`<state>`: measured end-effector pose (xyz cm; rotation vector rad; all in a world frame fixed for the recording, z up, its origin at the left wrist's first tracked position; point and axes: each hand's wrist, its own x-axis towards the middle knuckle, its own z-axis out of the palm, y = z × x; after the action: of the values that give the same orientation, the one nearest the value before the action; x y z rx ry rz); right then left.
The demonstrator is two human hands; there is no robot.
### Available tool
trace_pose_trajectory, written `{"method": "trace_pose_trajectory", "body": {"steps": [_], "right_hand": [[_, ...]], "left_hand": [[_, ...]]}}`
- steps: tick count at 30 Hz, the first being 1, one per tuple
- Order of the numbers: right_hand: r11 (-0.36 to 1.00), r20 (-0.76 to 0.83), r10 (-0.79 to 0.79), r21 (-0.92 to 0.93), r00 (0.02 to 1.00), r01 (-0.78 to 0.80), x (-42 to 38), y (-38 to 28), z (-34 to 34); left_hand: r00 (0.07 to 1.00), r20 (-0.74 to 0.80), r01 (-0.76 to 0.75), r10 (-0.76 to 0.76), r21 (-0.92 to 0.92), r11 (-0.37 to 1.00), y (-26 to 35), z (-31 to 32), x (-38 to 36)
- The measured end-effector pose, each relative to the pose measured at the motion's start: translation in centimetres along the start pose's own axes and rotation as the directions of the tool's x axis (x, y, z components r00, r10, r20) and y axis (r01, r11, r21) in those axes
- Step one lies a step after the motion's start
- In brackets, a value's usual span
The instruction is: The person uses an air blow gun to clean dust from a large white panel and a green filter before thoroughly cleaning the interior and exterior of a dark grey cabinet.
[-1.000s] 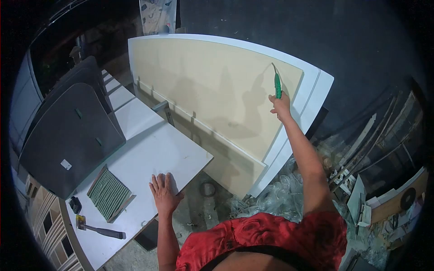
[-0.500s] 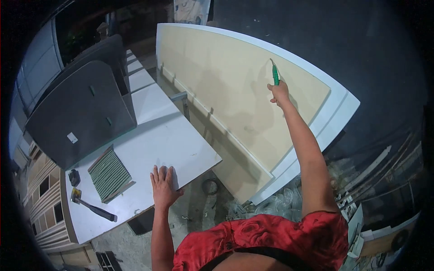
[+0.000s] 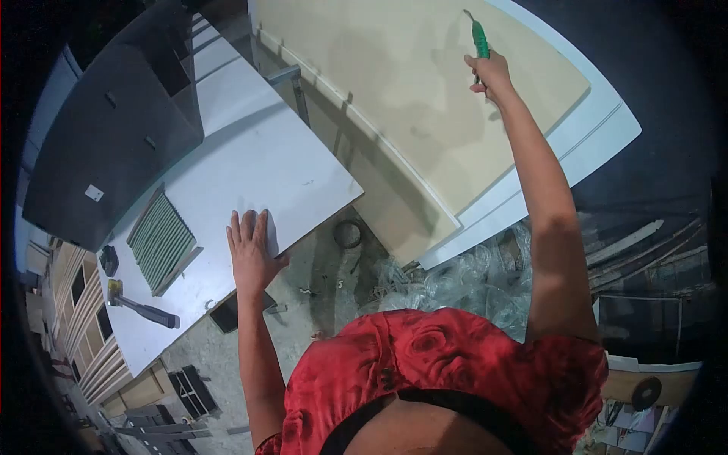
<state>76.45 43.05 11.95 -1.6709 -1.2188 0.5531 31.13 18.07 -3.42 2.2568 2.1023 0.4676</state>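
My right hand (image 3: 494, 74) is wrapped round a green-handled tool with a thin, bent dark tip (image 3: 480, 39). Its tip lies over the pale yellow face of a large leaning panel (image 3: 394, 83) with a white curved border. My left hand (image 3: 252, 246) rests flat, fingers spread, near the front edge of a white board (image 3: 258, 167). Left of that hand, a bundle of green sticks (image 3: 161, 243) lies on the board. A hammer (image 3: 148, 311) with a black handle is nearer the board's left corner.
A dark grey panel (image 3: 114, 144) with a rounded top stands on the white board. Crumpled clear plastic wrap (image 3: 462, 284) covers floor below the leaning panel, beside a dark roll of tape (image 3: 348, 233). Slatted wooden pieces (image 3: 83, 303) stand at left.
The view has tilted down, so the panel and boards sit higher in it. My right hand still grips the green-handled tool over the panel; my left hand stays on the white board.
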Motion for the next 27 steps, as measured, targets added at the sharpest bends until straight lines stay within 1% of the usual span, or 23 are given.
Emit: {"method": "trace_pose_trajectory", "body": {"steps": [3,5,7,8,9,11,12,13,15,16,18,19,21,22,24,27], "right_hand": [[0.999,-0.002,0.012,-0.033,1.0,-0.012,-1.2,0.0,-0.9],[0.999,-0.008,-0.005,-0.049,1.0,0.005,-2.1,-1.0,-2.1],[0.991,0.059,0.005,-0.133,0.998,0.003,-2.3,-2.1,-3.8],[0.982,0.048,-0.05,-0.18,0.998,0.058,-2.2,-2.8,-4.8],[0.982,0.041,-0.064,-0.178,0.997,0.071,-2.3,-4.0,-5.8],[0.942,0.045,-0.173,-0.284,0.984,0.179,-3.1,-7.2,-8.2],[0.922,0.072,-0.2,-0.323,0.977,0.212,-2.7,-8.3,-9.5],[0.875,0.105,-0.233,-0.411,0.967,0.256,-2.6,-9.9,-10.9],[0.788,0.106,-0.207,-0.572,0.973,0.229,-2.6,-12.6,-13.0],[0.787,0.099,-0.213,-0.572,0.972,0.23,-2.0,-13.3,-13.7],[0.652,0.068,-0.09,-0.75,0.994,0.11,-0.9,-14.6,-15.0],[0.651,0.062,-0.1,-0.75,0.993,0.112,-0.6,-14.7,-15.5],[0.65,-0.038,-0.151,-0.757,0.988,0.07,0.0,-14.4,-15.6],[0.65,-0.039,-0.16,-0.756,0.986,0.076,0.3,-14.3,-15.6],[0.615,-0.021,-0.082,-0.788,0.996,0.034,0.8,-14.2,-15.5],[0.595,-0.02,-0.069,-0.804,0.997,0.025,0.9,-14.1,-15.3]], "left_hand": [[0.999,-0.033,-0.004,0.004,0.002,1.0,0.0,0.2,0.2],[1.0,0.009,0.019,-0.02,0.032,0.999,0.2,-0.1,0.2],[1.0,-0.003,0.016,-0.016,0.028,0.999,0.2,-0.2,0.2],[1.0,-0.007,0.014,-0.014,0.014,1.0,0.1,-0.1,0.1],[1.0,-0.008,0.014,-0.014,-0.001,1.0,0.0,-0.1,0.0],[0.999,-0.034,0.003,-0.003,0.003,1.0,-0.2,0.2,-0.1],[0.999,-0.033,0.007,-0.007,-0.001,1.0,-0.1,0.2,-0.1],[0.999,-0.032,0.01,-0.01,-0.005,1.0,-0.1,0.1,-0.1],[0.999,-0.032,0.01,-0.01,0.0,1.0,0.0,0.0,-0.1],[1.0,-0.019,0.013,-0.013,0.005,1.0,0.0,-0.1,-0.1],[1.0,-0.024,0.014,-0.014,0.004,1.0,0.1,-0.2,-0.3],[1.0,-0.022,0.021,-0.021,0.006,1.0,0.1,-0.2,-0.3],[0.999,-0.03,0.019,-0.019,-0.008,1.0,0.1,-0.2,-0.3],[0.999,-0.027,0.018,-0.018,-0.018,1.0,0.0,-0.2,-0.4],[0.999,-0.037,0.017,-0.018,-0.019,1.0,0.0,-0.2,-0.4],[0.999,-0.041,0.01,-0.01,-0.02,1.0,-0.2,0.1,-0.4]]}}
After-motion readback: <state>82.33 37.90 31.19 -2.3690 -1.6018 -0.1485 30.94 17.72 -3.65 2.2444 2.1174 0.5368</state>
